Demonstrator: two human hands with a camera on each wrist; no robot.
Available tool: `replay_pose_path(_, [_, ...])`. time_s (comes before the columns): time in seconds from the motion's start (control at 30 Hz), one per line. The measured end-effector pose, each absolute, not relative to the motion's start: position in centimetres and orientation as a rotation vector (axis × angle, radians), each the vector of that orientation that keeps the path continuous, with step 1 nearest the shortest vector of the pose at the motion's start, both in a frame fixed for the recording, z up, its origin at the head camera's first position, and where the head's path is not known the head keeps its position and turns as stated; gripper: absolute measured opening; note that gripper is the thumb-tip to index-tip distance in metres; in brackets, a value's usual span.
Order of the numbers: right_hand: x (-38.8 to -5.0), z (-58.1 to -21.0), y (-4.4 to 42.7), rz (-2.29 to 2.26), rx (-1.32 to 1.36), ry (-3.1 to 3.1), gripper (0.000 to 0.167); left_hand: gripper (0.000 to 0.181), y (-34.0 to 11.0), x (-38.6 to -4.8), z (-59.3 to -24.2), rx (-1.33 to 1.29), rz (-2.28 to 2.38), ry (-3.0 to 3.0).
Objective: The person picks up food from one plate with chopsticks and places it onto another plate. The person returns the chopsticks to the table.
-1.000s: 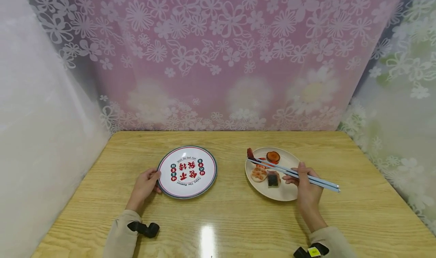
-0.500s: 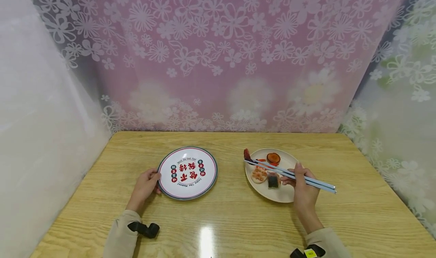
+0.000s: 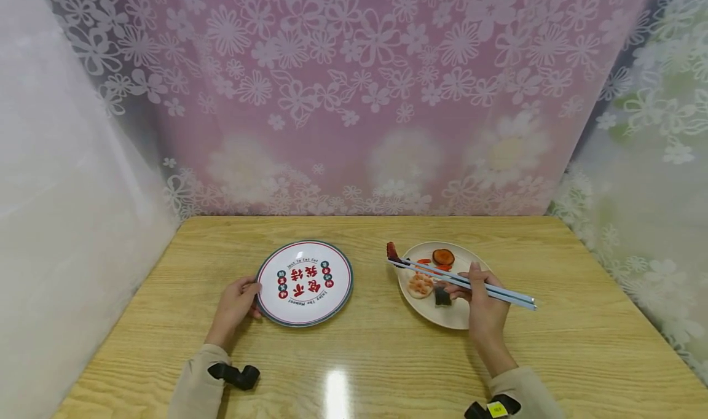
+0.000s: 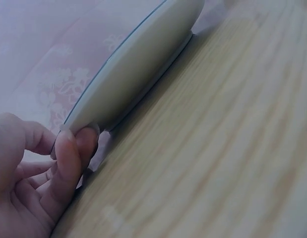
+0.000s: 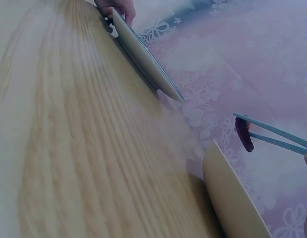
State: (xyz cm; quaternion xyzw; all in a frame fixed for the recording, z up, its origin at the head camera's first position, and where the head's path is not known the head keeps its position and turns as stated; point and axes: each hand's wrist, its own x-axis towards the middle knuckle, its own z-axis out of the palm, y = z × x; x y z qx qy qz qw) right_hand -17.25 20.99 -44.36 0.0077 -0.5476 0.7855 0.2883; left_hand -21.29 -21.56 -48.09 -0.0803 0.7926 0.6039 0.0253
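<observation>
My left hand [image 3: 235, 305] pinches the left rim of a white plate [image 3: 306, 311] with a green edge and red lettering. The left wrist view shows thumb and fingers around the plate's edge [image 4: 108, 79], its base close to the tabletop. In my right hand [image 3: 487, 311] I hold light blue chopsticks [image 3: 442, 276] over a beige plate [image 3: 437, 319]. Their tips grip a dark red, curved food piece [image 3: 392, 252] that looks like a tentacle, just past the beige plate's left rim. The right wrist view shows this piece [image 5: 244, 134] raised above that plate.
On the beige plate lie a round orange-brown slice [image 3: 442, 258], a pale round piece with orange marks [image 3: 420, 285], a dark wrapped piece [image 3: 442, 296] and red bits. Bare wood table [image 3: 376, 345] lies between the plates. A pink floral curtain [image 3: 354, 161] hangs behind.
The right hand, chopsticks and dark red piece have shifted left, carrying the piece beyond the beige plate's rim. My left hand stays on the white plate.
</observation>
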Motion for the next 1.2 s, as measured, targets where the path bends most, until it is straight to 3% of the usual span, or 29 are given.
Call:
replay_pose_path(0.5, [-17.9,-44.5,19.2,2.113,-0.013,-1.505,0.048,0.039,-21.6,-21.4,-48.0,-0.255,1.831,2.439])
replay_pose_path(1.2, [-18.3,-45.6,15.8,2.142,0.025,-1.578,0.034,0.04,-22.0,-21.4,-48.3,-0.227,1.86,2.386])
